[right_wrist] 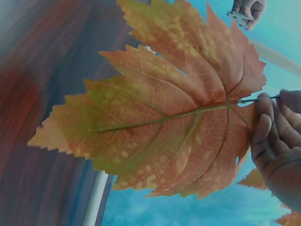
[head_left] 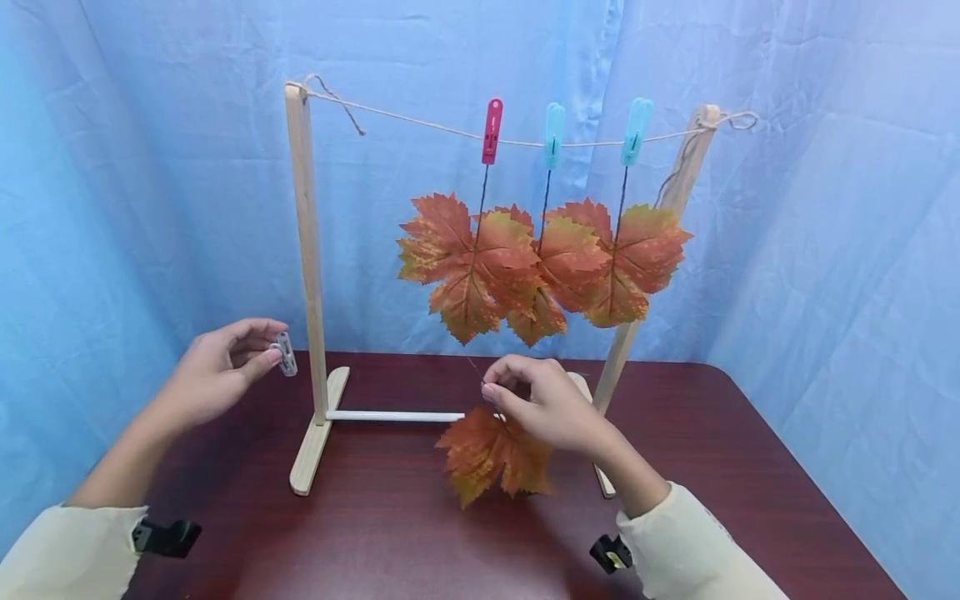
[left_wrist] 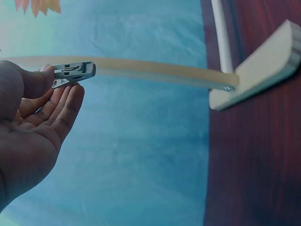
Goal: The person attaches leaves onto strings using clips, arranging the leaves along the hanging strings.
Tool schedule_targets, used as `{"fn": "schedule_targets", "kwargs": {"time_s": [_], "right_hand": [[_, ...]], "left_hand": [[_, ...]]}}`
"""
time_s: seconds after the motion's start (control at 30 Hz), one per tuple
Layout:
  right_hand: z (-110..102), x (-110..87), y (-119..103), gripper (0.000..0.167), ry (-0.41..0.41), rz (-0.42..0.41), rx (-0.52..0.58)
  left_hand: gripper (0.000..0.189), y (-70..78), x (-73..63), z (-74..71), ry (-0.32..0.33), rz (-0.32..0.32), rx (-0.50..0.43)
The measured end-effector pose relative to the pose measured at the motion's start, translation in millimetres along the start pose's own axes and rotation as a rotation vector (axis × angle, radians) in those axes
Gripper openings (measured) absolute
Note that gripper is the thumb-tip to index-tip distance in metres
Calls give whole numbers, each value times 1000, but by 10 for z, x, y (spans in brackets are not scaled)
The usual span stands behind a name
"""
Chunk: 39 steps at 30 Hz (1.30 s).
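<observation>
My left hand (head_left: 225, 367) pinches a grey clothespin (head_left: 287, 353) between thumb and fingers, just left of the wooden frame's left post (head_left: 306, 242). In the left wrist view the clothespin (left_wrist: 74, 71) shows its metal spring. My right hand (head_left: 551, 404) pinches the thin dark stem of an orange-red artificial maple leaf (head_left: 495, 457), whose blade hangs below the fingers over the table. The leaf (right_wrist: 188, 113) fills much of the right wrist view, its veins plain. Above, three similar leaves (head_left: 468, 267) hang by their stems from a red clothespin (head_left: 491, 132) and two light-blue clothespins (head_left: 554, 136) on a string.
The string (head_left: 405, 119) is tied between the left post and the leaning right post (head_left: 690, 162). A white rod (head_left: 397, 416) joins the wooden feet (head_left: 318, 450) on the dark red table (head_left: 360, 533). Blue curtains (head_left: 187, 167) surround the table.
</observation>
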State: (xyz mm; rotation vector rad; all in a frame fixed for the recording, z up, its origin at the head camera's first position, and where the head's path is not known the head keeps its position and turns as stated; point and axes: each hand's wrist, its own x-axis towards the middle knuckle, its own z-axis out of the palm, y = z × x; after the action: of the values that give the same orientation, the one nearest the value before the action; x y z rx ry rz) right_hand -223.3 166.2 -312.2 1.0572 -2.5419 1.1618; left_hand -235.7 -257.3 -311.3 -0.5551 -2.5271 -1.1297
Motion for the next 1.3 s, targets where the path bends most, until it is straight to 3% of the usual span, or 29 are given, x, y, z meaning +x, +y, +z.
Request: {"fn": "schedule_targets", "kwargs": {"time_s": [0.33,0.6,0.87,1.3], "right_hand": [[137,263,-235,7,111,-13,54],[183,492,-446,8,163,-16,59],[163,665,-565,8,181,2,110],[111,933,-752,10,212,-9,119]], "left_hand": [[31,387,142,17,76,99,-57],[31,683,360,37,69,183,6],[30,965,552,15,90,260,-5],[28,1309,880,-94,163,325,-39]]}}
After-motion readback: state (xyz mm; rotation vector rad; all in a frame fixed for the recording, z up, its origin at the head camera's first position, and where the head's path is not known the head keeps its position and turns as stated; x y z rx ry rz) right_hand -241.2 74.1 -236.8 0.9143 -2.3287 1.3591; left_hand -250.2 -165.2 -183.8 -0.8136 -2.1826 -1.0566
